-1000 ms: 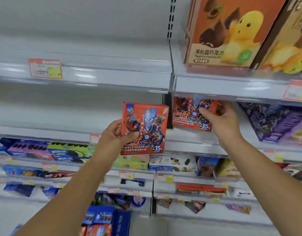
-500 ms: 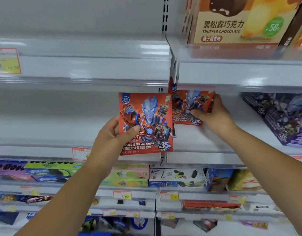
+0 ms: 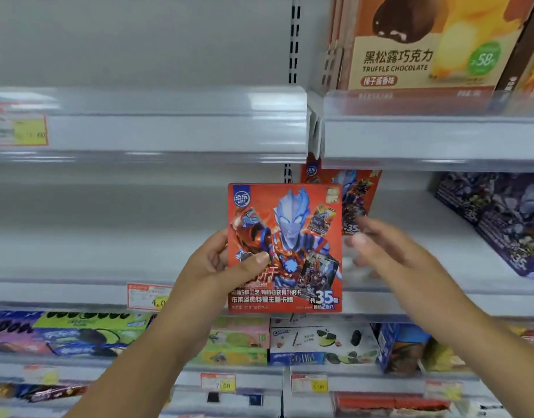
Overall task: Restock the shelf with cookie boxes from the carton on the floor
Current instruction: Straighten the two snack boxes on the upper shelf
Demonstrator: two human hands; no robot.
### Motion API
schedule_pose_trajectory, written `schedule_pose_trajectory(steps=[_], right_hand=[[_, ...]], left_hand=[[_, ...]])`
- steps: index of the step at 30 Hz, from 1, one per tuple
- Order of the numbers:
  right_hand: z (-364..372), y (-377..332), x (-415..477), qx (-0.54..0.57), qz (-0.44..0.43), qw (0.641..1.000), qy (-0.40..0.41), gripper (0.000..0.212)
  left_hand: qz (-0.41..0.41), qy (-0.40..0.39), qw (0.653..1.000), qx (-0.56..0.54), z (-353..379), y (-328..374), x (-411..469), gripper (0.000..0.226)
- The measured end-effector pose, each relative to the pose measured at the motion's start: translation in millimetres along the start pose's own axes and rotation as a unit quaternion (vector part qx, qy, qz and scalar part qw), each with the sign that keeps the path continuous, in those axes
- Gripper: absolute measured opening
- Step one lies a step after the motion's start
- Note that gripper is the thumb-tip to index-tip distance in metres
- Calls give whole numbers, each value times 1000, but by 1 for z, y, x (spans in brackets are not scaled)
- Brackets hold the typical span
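Observation:
My left hand grips a red cookie box printed with a silver-blue hero, held upright before the white middle shelf. A second red cookie box stands upright at that shelf's left end, partly hidden behind the held box and under the shelf above. My right hand is blurred, fingers extended and holding nothing, just right of the held box and in front of the standing one. The carton on the floor is out of view.
Dark purple boxes lean at the shelf's right. Truffle chocolate boxes fill the shelf above right. The left bay's shelves show only price tags. Cookie packs line the rows below.
My right hand has let go of the second red box, which now stands on the shelf, and drawn back toward me. The box in my left hand has moved closer to the camera.

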State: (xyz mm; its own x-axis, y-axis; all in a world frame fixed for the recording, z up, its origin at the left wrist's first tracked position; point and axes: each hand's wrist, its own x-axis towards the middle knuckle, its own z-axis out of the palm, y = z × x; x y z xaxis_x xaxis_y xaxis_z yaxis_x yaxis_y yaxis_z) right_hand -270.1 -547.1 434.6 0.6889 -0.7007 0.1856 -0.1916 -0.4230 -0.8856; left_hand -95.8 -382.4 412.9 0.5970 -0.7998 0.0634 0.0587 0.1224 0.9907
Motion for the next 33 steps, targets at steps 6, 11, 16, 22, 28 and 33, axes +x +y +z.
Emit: schedule_pose_trajectory(steps=[6, 11, 16, 22, 28, 33], right_hand=[[-11, 3, -13, 43, 26, 999, -21, 50], [-34, 20, 15, 27, 51, 998, 27, 56], [-34, 36, 26, 62, 42, 996, 40, 51], [-38, 45, 34, 18, 14, 993, 117, 67], [-20, 52, 52, -125, 27, 986, 105, 40], [-14, 56, 73, -176, 22, 978, 111, 38]], left_hand=[[66, 20, 978, 197, 47, 5, 10, 54], [137, 39, 857, 495, 49, -18, 33, 94], [147, 33, 836, 527, 43, -40, 39, 112], [214, 46, 767, 603, 40, -53, 45, 86], [215, 49, 761, 611, 40, -56, 45, 90], [214, 52, 755, 618, 39, -59, 46, 91]])
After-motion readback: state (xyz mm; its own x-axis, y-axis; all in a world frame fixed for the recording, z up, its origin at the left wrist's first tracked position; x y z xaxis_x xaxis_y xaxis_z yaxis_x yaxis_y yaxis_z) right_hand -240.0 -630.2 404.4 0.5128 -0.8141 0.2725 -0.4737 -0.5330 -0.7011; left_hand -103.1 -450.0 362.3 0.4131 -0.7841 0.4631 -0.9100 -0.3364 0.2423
